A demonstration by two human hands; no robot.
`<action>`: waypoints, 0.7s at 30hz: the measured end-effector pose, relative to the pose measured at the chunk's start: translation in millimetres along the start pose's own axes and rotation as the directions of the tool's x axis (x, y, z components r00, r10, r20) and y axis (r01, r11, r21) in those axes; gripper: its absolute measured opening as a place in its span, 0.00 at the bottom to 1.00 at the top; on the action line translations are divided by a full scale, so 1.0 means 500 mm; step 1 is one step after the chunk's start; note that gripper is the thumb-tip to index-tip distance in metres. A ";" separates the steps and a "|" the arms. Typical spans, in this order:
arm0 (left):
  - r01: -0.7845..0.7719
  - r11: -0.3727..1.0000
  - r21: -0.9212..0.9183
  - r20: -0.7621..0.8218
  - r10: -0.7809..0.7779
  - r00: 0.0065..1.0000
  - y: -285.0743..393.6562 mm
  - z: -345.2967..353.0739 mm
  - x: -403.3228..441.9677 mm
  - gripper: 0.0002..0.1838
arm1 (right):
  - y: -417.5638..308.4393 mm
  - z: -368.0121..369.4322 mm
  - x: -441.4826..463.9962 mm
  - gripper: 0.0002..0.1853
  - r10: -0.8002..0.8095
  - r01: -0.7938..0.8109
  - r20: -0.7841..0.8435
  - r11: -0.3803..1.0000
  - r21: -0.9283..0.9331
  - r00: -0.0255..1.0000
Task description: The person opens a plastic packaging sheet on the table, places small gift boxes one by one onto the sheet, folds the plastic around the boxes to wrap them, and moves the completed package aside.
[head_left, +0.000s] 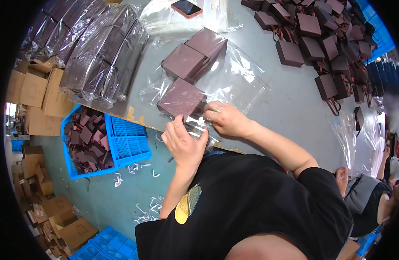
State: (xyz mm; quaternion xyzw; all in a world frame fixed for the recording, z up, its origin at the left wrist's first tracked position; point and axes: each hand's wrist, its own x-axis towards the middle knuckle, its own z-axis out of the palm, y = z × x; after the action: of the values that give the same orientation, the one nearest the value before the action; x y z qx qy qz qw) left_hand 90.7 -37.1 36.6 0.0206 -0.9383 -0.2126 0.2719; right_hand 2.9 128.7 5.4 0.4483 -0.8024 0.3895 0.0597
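A clear plastic bag (240, 71) lies on the grey table in front of me, with several dark maroon boxes (182, 97) inside or under its film. The nearest box sits at a slant by the bag's near end. My left hand (184, 141) pinches the gathered plastic at that end, close to the table edge. Just right of it, my right hand (225, 119) has curled fingers closed on the same film. The exact grip of the right fingertips is partly hidden.
Plastic-wrapped box stacks (104, 56) stand at the left, and loose maroon boxes (310, 26) pile up at the right. A phone (186, 8) lies at the back. Below the table edge is a blue crate (130, 138). A co-worker (368, 199) is at the right.
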 end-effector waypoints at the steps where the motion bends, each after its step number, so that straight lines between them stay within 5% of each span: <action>1: 0.001 1.000 -0.001 -0.011 -0.001 1.000 0.000 0.003 0.001 0.33 | 0.001 0.004 0.007 0.11 -0.022 0.023 0.025 0.999 -0.025 0.999; 4: -0.094 0.992 -0.079 -0.030 0.092 0.995 -0.014 0.000 0.002 0.17 | -0.030 0.000 0.022 0.08 -0.005 0.033 0.123 0.973 -0.227 0.992; 6: -0.172 0.977 -0.123 -0.052 0.167 0.985 -0.007 -0.010 0.012 0.09 | -0.017 0.014 0.046 0.09 0.019 0.006 0.140 0.985 -0.174 0.990; 10: -0.186 0.958 -0.220 0.008 0.192 0.981 -0.016 -0.020 0.023 0.08 | -0.038 0.044 0.086 0.12 0.102 -0.042 0.239 0.969 -0.244 0.966; 14: -0.144 0.938 -0.316 0.028 0.161 0.986 -0.016 -0.021 0.020 0.10 | -0.006 0.086 0.070 0.13 -0.137 0.158 0.120 0.969 -0.190 0.983; 17: -0.066 0.913 -0.403 0.085 0.110 0.990 -0.024 -0.021 0.004 0.10 | 0.018 0.110 0.097 0.14 -0.154 0.169 0.133 0.980 -0.105 0.979; 18: -0.039 0.899 -0.436 0.100 0.092 0.991 -0.023 -0.019 -0.001 0.10 | -0.008 0.099 0.112 0.14 -0.139 0.167 0.116 0.946 -0.279 0.983; 21: -0.078 0.898 -0.432 0.114 0.140 0.984 -0.027 -0.018 -0.006 0.11 | -0.002 0.110 0.154 0.15 -0.030 0.063 0.143 0.971 -0.230 0.989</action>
State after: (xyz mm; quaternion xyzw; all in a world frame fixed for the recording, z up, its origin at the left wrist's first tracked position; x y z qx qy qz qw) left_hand 96.7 -52.5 36.3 -0.1073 -0.8859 -0.3975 0.2137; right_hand -28.1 39.0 2.2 0.4829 -0.8340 0.2588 0.0654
